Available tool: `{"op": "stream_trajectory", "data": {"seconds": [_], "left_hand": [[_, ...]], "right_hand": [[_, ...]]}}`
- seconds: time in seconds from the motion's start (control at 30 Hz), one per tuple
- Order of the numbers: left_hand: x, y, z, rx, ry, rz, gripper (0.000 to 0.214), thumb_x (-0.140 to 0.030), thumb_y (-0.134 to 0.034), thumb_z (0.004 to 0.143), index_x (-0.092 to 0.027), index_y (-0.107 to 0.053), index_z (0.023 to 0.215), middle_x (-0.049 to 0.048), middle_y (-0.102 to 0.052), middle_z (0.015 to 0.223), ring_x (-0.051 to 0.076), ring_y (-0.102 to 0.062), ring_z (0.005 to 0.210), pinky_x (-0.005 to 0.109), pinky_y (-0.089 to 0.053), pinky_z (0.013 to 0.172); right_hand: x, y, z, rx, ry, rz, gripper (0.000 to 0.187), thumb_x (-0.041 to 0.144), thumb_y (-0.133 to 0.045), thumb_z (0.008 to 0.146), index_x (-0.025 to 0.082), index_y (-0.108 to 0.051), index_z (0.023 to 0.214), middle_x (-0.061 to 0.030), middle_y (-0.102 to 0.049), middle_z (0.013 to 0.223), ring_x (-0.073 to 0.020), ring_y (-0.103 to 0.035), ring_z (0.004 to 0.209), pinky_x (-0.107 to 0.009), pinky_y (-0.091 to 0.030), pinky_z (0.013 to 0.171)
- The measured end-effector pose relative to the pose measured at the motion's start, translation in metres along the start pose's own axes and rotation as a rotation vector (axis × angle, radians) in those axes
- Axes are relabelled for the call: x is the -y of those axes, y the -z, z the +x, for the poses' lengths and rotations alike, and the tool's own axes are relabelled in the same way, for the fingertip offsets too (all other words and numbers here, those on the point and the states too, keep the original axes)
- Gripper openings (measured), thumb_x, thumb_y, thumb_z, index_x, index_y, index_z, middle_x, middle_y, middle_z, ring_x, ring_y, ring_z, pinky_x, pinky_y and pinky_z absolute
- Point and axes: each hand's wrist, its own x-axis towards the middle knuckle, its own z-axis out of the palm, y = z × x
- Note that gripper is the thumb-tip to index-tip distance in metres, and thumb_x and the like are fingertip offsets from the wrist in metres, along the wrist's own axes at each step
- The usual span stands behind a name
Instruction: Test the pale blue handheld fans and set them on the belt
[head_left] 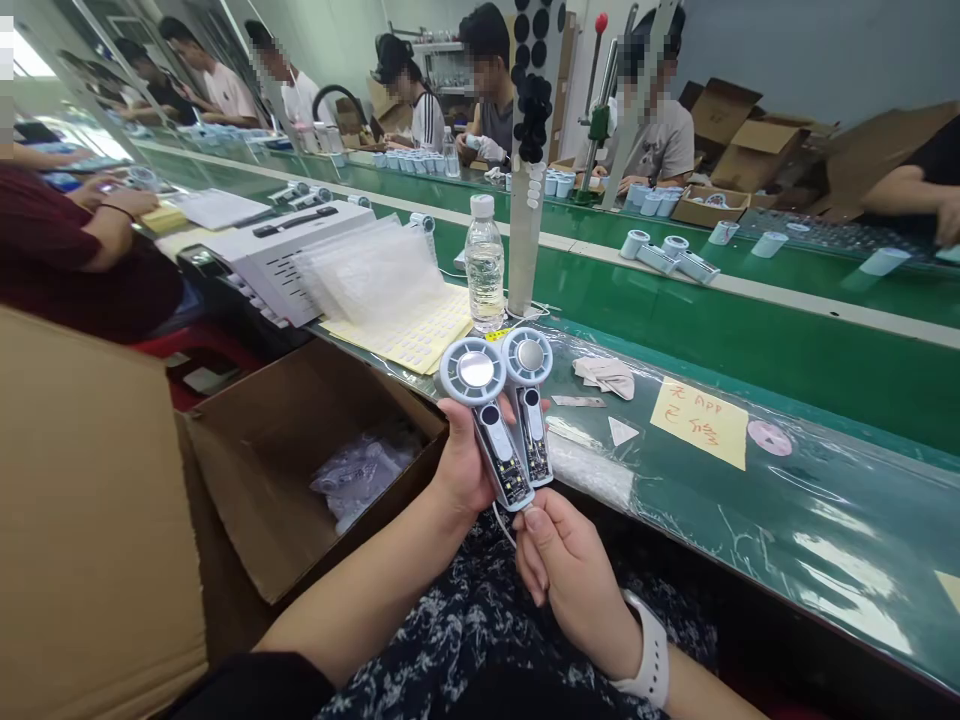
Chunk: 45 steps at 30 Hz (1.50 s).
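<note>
My left hand grips two small handheld fan units side by side, heads up. The left unit and the right unit each have a round grey-blue head with a silver centre and an open handle showing a circuit board. My right hand, with a white watch on its wrist, is closed in a pinch at the bottom end of the left unit's handle, where a thin white cable hangs. What the fingers pinch is too small to name.
An open cardboard box with plastic bags stands at my left. On the green bench lie a water bottle, yellow label sheets, a yellow note and paper scraps. Other people work beyond the conveyor.
</note>
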Motion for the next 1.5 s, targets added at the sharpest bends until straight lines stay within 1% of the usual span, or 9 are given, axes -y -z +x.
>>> {"op": "stream_trajectory", "data": {"seconds": [0.2,0.43,0.67,0.93,1.1,1.27,1.33,1.43,1.5], "left_hand": [[0.002,0.001,-0.001,0.007,-0.073,0.055,0.065,-0.083,-0.069,0.056,-0.019,-0.065,0.064,0.0064,-0.070,0.080,0.025,-0.067,0.080,0.035,-0.056,0.070],[-0.015,-0.001,-0.001,-0.047,0.026,-0.157,0.066,-0.083,-0.066,0.059,-0.018,-0.060,0.063,0.0067,-0.072,0.105,0.022,-0.068,0.088,0.035,-0.058,0.075],[-0.019,-0.002,-0.010,0.023,0.058,-0.156,0.066,-0.082,-0.068,0.058,-0.017,-0.059,0.063,0.0073,-0.072,0.107,0.022,-0.069,0.089,0.034,-0.059,0.075],[-0.005,-0.009,-0.015,0.019,-0.083,-0.011,0.068,-0.087,-0.061,0.060,-0.019,-0.063,0.065,0.0071,-0.071,0.101,0.027,-0.069,0.090,0.039,-0.058,0.081],[-0.004,-0.008,-0.013,0.009,-0.056,0.021,0.069,-0.086,-0.064,0.058,-0.018,-0.063,0.067,0.0079,-0.072,0.093,0.027,-0.070,0.086,0.036,-0.058,0.074],[-0.024,0.007,-0.001,-0.134,-0.102,-0.005,0.062,-0.078,-0.070,0.062,-0.019,-0.067,0.078,0.0081,-0.073,0.092,0.033,-0.068,0.102,0.043,-0.058,0.084],[-0.031,0.011,-0.002,-0.140,-0.121,0.009,0.052,-0.069,-0.072,0.068,-0.019,-0.069,0.081,0.0078,-0.074,0.096,0.033,-0.067,0.104,0.045,-0.057,0.086],[-0.031,0.011,-0.013,-0.031,-0.068,0.056,0.040,-0.058,-0.072,0.074,-0.020,-0.072,0.085,0.0081,-0.073,0.108,0.031,-0.068,0.101,0.044,-0.057,0.085],[-0.025,0.007,-0.022,0.070,-0.008,0.130,0.036,-0.053,-0.077,0.073,-0.021,-0.074,0.090,0.0075,-0.074,0.101,0.028,-0.070,0.091,0.040,-0.057,0.080]], "right_hand": [[0.002,0.001,0.002,-0.011,0.046,-0.104,0.041,0.057,-0.046,0.097,0.020,-0.052,0.081,0.0084,-0.042,0.047,-0.0090,-0.042,0.040,-0.021,-0.034,0.043],[0.017,0.005,0.000,0.153,0.392,-0.491,0.024,0.034,-0.051,0.096,0.019,-0.058,0.078,-0.0079,-0.063,0.106,-0.0187,-0.059,0.100,-0.029,-0.045,0.088],[0.010,0.010,0.001,-0.027,0.211,-0.428,0.036,0.043,-0.049,0.099,0.020,-0.057,0.072,0.0007,-0.062,0.064,-0.0130,-0.057,0.061,-0.025,-0.042,0.063],[0.001,0.003,-0.001,-0.088,0.070,-0.026,0.044,0.056,-0.053,0.094,0.021,-0.048,0.069,0.0066,-0.048,0.044,-0.0106,-0.048,0.041,-0.023,-0.038,0.048],[0.005,0.007,-0.001,-0.072,0.117,-0.163,0.040,0.051,-0.050,0.097,0.019,-0.056,0.074,0.0006,-0.057,0.062,-0.0129,-0.053,0.058,-0.026,-0.043,0.060],[0.042,0.028,-0.009,0.140,0.439,-0.421,0.033,0.039,-0.051,0.097,0.020,-0.057,0.071,-0.0064,-0.056,0.097,-0.0198,-0.057,0.090,-0.035,-0.048,0.081],[0.056,0.043,-0.005,0.008,0.480,-0.584,0.026,0.038,-0.054,0.095,0.022,-0.063,0.076,-0.0087,-0.058,0.110,-0.0254,-0.056,0.104,-0.044,-0.046,0.092],[0.063,0.060,0.009,-0.528,0.494,-0.764,0.027,0.041,-0.059,0.091,0.025,-0.066,0.112,-0.0132,-0.051,0.135,-0.0341,-0.043,0.128,-0.059,-0.030,0.109],[0.057,0.059,0.016,-0.529,0.456,-0.647,0.048,0.043,-0.062,0.090,0.025,-0.055,0.134,-0.0142,-0.047,0.143,-0.0340,-0.042,0.132,-0.060,-0.029,0.112]]}}
